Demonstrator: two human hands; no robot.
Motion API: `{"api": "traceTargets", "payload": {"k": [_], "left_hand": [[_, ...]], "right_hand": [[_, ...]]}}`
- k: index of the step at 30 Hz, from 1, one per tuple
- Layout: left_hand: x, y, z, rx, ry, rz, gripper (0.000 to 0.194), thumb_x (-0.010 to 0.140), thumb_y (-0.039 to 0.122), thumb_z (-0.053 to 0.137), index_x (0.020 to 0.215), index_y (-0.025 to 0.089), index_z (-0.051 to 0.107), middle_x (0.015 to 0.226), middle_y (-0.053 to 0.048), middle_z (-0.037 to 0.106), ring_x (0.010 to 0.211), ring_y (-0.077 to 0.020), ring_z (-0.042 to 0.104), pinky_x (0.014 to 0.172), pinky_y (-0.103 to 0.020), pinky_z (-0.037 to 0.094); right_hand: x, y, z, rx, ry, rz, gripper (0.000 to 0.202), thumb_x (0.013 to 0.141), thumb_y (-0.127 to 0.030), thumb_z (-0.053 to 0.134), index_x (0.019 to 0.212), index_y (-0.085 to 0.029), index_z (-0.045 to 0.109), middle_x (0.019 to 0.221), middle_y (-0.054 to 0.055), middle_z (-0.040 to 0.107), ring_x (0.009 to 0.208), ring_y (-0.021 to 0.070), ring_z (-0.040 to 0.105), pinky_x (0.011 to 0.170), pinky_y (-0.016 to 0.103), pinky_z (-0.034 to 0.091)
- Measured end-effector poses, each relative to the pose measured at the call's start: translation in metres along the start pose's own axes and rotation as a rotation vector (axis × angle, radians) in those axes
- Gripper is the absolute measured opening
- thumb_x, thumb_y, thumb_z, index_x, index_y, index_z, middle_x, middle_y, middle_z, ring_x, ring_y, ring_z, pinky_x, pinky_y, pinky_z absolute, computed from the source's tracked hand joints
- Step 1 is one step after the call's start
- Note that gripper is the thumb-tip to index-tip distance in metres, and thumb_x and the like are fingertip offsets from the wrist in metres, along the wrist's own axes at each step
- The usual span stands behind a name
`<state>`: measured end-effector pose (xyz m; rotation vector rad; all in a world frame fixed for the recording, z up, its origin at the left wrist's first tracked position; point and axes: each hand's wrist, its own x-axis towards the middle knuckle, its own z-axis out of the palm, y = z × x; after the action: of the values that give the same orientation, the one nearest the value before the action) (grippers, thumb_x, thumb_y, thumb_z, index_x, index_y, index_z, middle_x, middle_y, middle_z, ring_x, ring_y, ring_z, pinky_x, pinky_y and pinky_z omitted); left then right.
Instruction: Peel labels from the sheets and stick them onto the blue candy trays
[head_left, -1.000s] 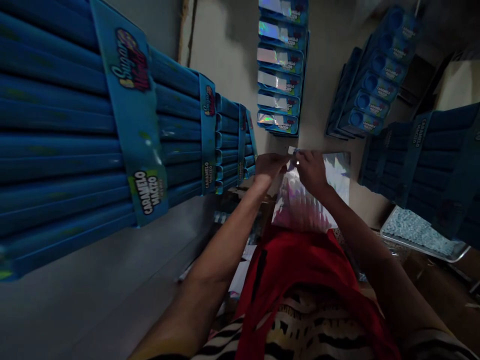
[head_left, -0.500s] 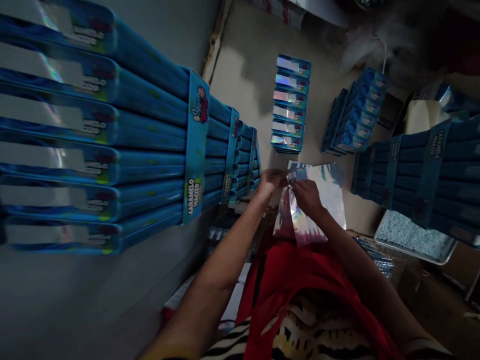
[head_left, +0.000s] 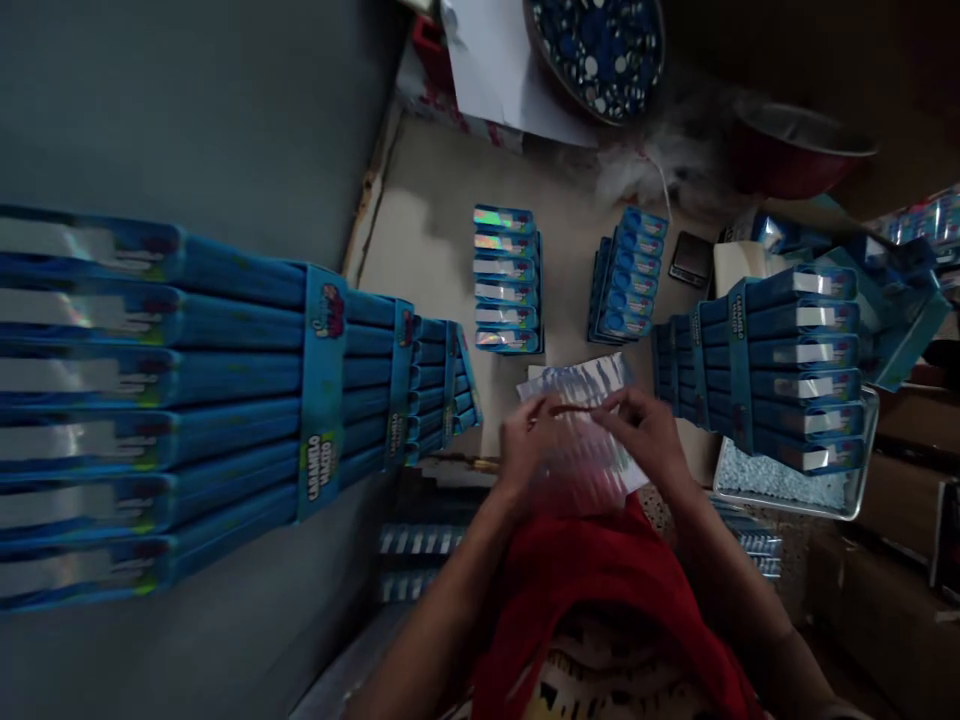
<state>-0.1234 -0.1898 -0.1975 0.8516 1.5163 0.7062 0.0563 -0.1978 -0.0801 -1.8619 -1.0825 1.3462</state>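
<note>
A shiny, iridescent sheet [head_left: 585,450] with rows of pale streaks lies in front of my body, above the red apron. My left hand [head_left: 523,440] is closed at the sheet's left side, its fingers curled near the upper part. From the other side my right hand [head_left: 641,430] pinches with thumb and fingers near the sheet's upper middle. A thin reddish strip spans the gap between the fingertips; I cannot tell what it is. Just beyond the hands stands a row of blue boxes [head_left: 506,285] with shiny labels.
Banded blue box stacks [head_left: 240,390] rise at the left, with another stack [head_left: 757,355] at the right. Beneath that is a metal tray [head_left: 787,490] of pale blue bits. Farther off are a bowl of blue pieces [head_left: 600,60], a red bowl [head_left: 799,155] and a small dark device [head_left: 691,258].
The view has shifted, bringing the bowls into sight. My hands have moved apart, and the sheet, bright and overlapping before, now lies flatter with its streaked rows showing.
</note>
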Motion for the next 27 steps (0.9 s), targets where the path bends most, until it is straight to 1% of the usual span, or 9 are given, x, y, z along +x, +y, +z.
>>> {"api": "traceTargets", "payload": {"k": [3, 5, 7, 9, 11, 16, 19, 22, 27], "left_hand": [[0.007, 0.056, 0.030, -0.573, -0.248, -0.089, 0.080, 0.083, 0.090, 0.050, 0.111, 0.019, 0.072, 0.114, -0.016, 0.078, 0.105, -0.0314, 0.076, 0.087, -0.044, 0.062], [0.029, 0.091, 0.045, -0.718, -0.265, -0.067, 0.085, 0.080, 0.096, 0.045, 0.104, 0.018, 0.071, 0.107, -0.017, 0.078, 0.105, -0.0320, 0.077, 0.085, -0.044, 0.063], [0.053, 0.115, 0.055, -0.735, -0.210, 0.004, 0.073, 0.077, 0.088, 0.062, 0.097, 0.019, 0.070, 0.100, -0.014, 0.079, 0.101, -0.0294, 0.078, 0.083, -0.039, 0.063], [0.074, 0.128, 0.063, -0.697, -0.141, 0.058, 0.058, 0.069, 0.069, 0.085, 0.092, 0.019, 0.068, 0.093, -0.009, 0.078, 0.091, -0.0247, 0.079, 0.079, -0.034, 0.063], [0.087, 0.134, 0.070, -0.645, -0.079, 0.068, 0.052, 0.059, 0.051, 0.095, 0.088, 0.018, 0.067, 0.085, -0.005, 0.076, 0.080, -0.0208, 0.077, 0.074, -0.031, 0.062], [0.111, 0.143, 0.087, -0.556, 0.034, 0.064, 0.041, 0.060, 0.038, 0.091, 0.087, 0.016, 0.069, 0.076, -0.003, 0.075, 0.070, -0.0183, 0.074, 0.066, -0.028, 0.059], [0.133, 0.157, 0.095, -0.435, 0.056, 0.141, 0.027, 0.071, 0.034, 0.083, 0.089, 0.017, 0.072, 0.076, -0.003, 0.075, 0.069, -0.0186, 0.074, 0.065, -0.028, 0.057], [0.162, 0.177, 0.104, -0.168, 0.111, 0.273, 0.011, 0.078, 0.027, 0.075, 0.084, 0.018, 0.074, 0.075, -0.003, 0.075, 0.072, -0.0185, 0.072, 0.069, -0.028, 0.055], [0.206, 0.200, 0.112, 0.149, 0.179, 0.365, 0.008, 0.079, 0.024, 0.075, 0.084, 0.019, 0.078, 0.079, -0.003, 0.077, 0.079, -0.0194, 0.073, 0.076, -0.029, 0.054]], "right_hand": [[0.040, -0.022, -0.014, 0.265, 0.124, 0.003, 0.031, 0.074, -0.049, 0.081, 0.078, -0.021, 0.067, 0.059, -0.008, 0.049, 0.054, 0.0095, 0.039, 0.055, 0.024, 0.030], [0.070, -0.030, -0.020, 0.362, 0.174, -0.020, 0.034, 0.070, -0.048, 0.083, 0.076, -0.021, 0.065, 0.061, -0.007, 0.053, 0.055, 0.0089, 0.042, 0.055, 0.023, 0.032], [0.094, -0.034, -0.024, 0.407, 0.211, -0.053, 0.034, 0.068, -0.047, 0.084, 0.074, -0.020, 0.063, 0.061, -0.007, 0.055, 0.056, 0.0086, 0.045, 0.055, 0.022, 0.035], [0.112, -0.038, -0.027, 0.432, 0.233, -0.067, 0.034, 0.066, -0.045, 0.085, 0.073, -0.020, 0.063, 0.062, -0.006, 0.058, 0.055, 0.0089, 0.048, 0.053, 0.021, 0.038], [0.124, -0.039, -0.029, 0.465, 0.246, -0.053, 0.034, 0.064, -0.044, 0.085, 0.074, -0.020, 0.063, 0.061, -0.006, 0.059, 0.052, 0.0092, 0.048, 0.049, 0.022, 0.040], [0.155, -0.038, -0.029, 0.466, 0.315, -0.023, 0.032, 0.069, -0.047, 0.081, 0.078, -0.020, 0.067, 0.061, -0.005, 0.060, 0.048, 0.0125, 0.052, 0.042, 0.025, 0.045], [0.182, -0.040, -0.036, 0.194, 0.448, 0.011, 0.031, 0.078, -0.050, 0.073, 0.083, -0.020, 0.072, 0.067, 0.000, 0.067, 0.057, 0.0178, 0.062, 0.051, 0.029, 0.052], [0.208, -0.050, -0.046, -0.223, 0.571, 0.051, 0.030, 0.084, -0.047, 0.068, 0.090, -0.019, 0.078, 0.080, 0.005, 0.075, 0.079, 0.0242, 0.071, 0.073, 0.034, 0.056], [0.236, -0.072, -0.054, -0.489, 0.554, 0.151, 0.031, 0.092, -0.042, 0.063, 0.103, -0.019, 0.081, 0.100, 0.012, 0.081, 0.097, 0.0295, 0.074, 0.086, 0.038, 0.053]]}}
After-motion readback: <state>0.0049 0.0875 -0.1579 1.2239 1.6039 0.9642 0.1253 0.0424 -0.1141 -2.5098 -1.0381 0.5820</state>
